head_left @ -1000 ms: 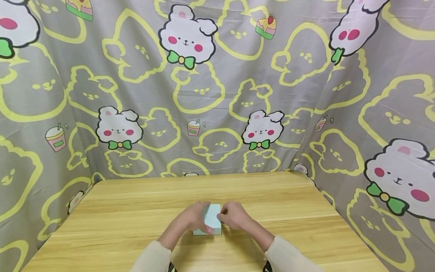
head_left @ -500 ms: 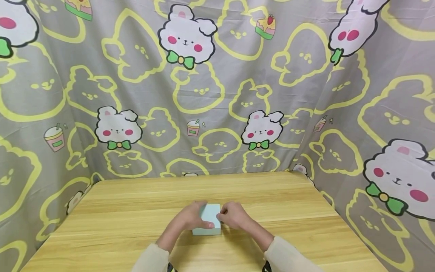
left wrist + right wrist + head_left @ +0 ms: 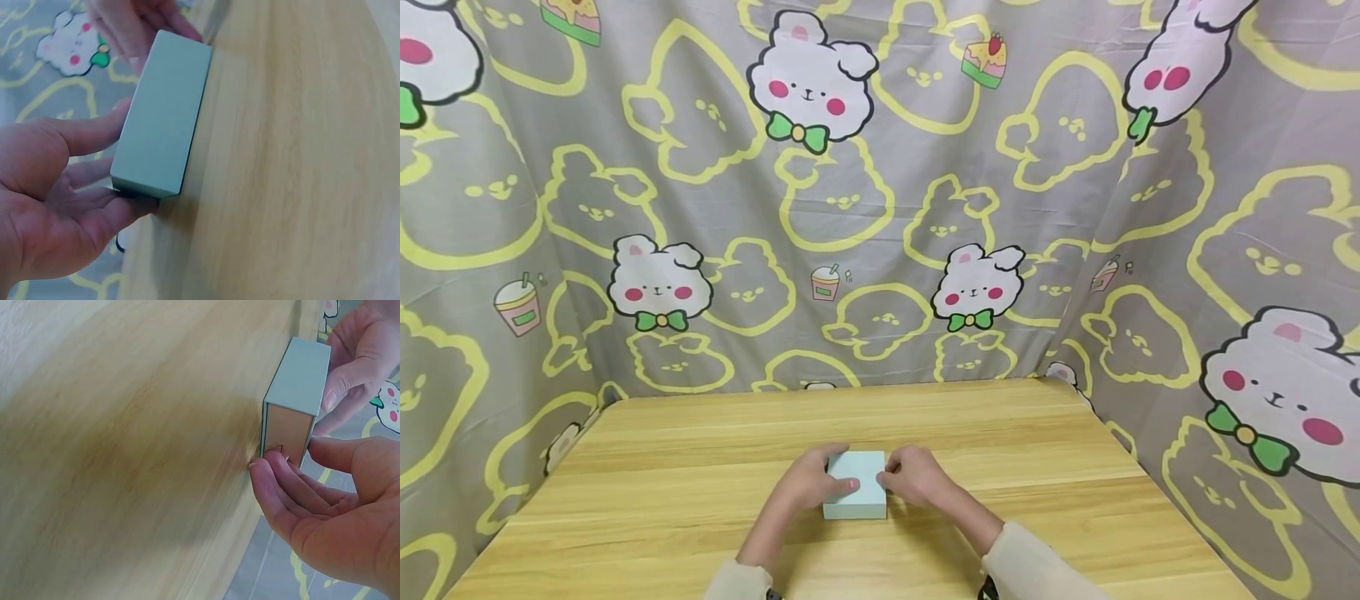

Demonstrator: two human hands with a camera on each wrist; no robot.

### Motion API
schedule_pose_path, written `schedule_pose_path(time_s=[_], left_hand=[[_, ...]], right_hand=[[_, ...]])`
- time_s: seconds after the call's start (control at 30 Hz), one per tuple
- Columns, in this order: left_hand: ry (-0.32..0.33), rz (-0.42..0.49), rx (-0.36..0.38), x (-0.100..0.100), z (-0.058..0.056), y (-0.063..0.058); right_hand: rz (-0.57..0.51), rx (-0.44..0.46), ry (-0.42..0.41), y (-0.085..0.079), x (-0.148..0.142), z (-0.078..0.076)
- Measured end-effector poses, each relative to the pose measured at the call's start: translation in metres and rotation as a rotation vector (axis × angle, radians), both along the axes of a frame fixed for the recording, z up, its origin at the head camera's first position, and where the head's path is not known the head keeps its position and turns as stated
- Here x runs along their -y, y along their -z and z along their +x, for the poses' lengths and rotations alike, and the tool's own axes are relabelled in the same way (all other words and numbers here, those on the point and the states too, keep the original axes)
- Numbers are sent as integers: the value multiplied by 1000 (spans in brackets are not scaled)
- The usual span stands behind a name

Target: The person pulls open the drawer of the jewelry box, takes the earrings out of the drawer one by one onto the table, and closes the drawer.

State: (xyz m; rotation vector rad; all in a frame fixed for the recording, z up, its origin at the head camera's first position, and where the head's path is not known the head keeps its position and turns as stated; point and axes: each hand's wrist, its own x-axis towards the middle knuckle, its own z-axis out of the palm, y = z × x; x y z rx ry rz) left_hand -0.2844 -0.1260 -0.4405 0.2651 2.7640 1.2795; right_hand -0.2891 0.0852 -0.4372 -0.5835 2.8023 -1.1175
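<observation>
A small pale blue-green box [image 3: 867, 498] lies on the wooden table in front of me. My left hand [image 3: 805, 481] grips its left end, the thumb lying on the top and the other fingers around the left side. In the right wrist view the box's right end [image 3: 291, 428] is tan and set between pale blue-green edges, with a small dark mark near the fingertips. My right hand [image 3: 921, 477] holds this end, its thumb at the top edge and curled fingers against the tan face. What the left fingertips touch is partly hidden behind the box.
The light wooden table [image 3: 700, 467] reaches back to a grey curtain [image 3: 880, 217] printed with white rabbits and yellow outlines. The curtain also hangs along both sides. Cream sleeves [image 3: 1033, 562] cover my forearms.
My left hand has slid leftward along the box, its thumb moving from the front edge onto the top. More of the top now shows. The right hand and box stay nearly in place.
</observation>
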Motion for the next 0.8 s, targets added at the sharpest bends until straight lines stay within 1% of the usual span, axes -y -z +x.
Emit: schedule_pose_path(time_s=[0.13, 0.27, 0.37, 0.6, 0.8], left_hand=[[-5, 55, -3, 5, -1, 6], [-11, 111, 9, 7, -1, 11], [-16, 136, 21, 9, 0, 14], [-13, 173, 36, 9, 0, 16], [-19, 170, 36, 9, 0, 16]], right_hand=[[2, 10, 1, 0, 0, 0], [5, 15, 4, 1, 0, -1], [2, 18, 3, 1, 0, -1], [9, 22, 5, 0, 0, 0], [15, 24, -1, -1, 0, -1]])
